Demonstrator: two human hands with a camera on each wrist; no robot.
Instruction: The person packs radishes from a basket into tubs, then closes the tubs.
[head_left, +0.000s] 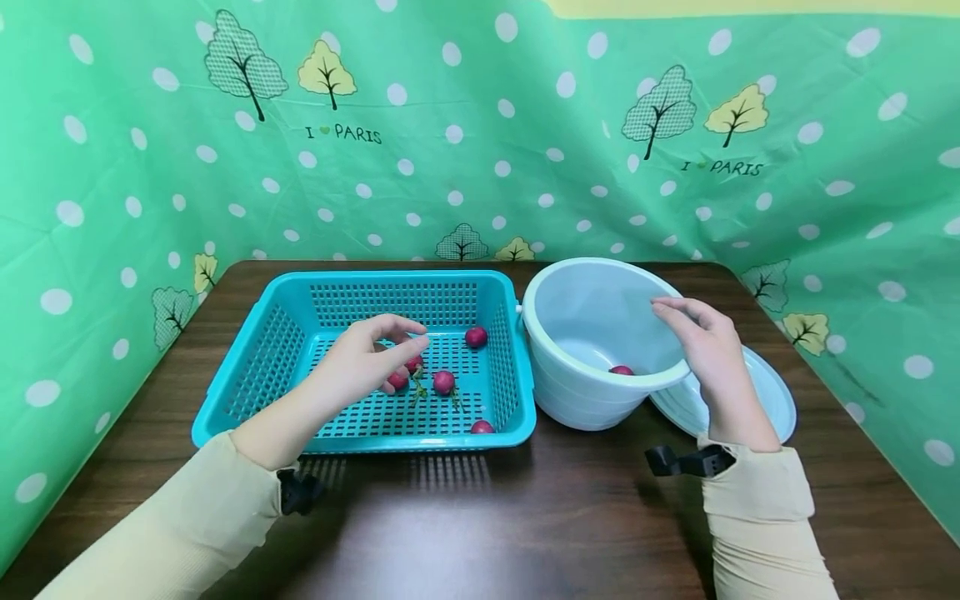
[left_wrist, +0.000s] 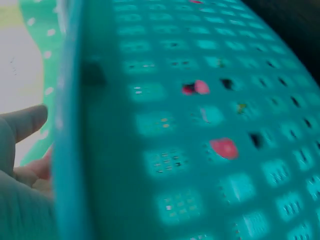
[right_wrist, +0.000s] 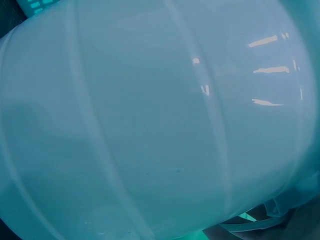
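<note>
Head view, left hand [head_left: 365, 357] near radishes [head_left: 443, 382], right hand [head_left: 707, 346] at bucket [head_left: 581, 396], both loosely curved, empty

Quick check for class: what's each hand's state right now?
Left hand: open, holding nothing, over the turquoise rectangular plastic basket.
Right hand: open, holding nothing, near the pale-blue round plastic bucket.

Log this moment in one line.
left grip: over turquoise basket; right grip: by pale bucket; radishes: several in basket, one visible in bucket; lid: right of bucket
</note>
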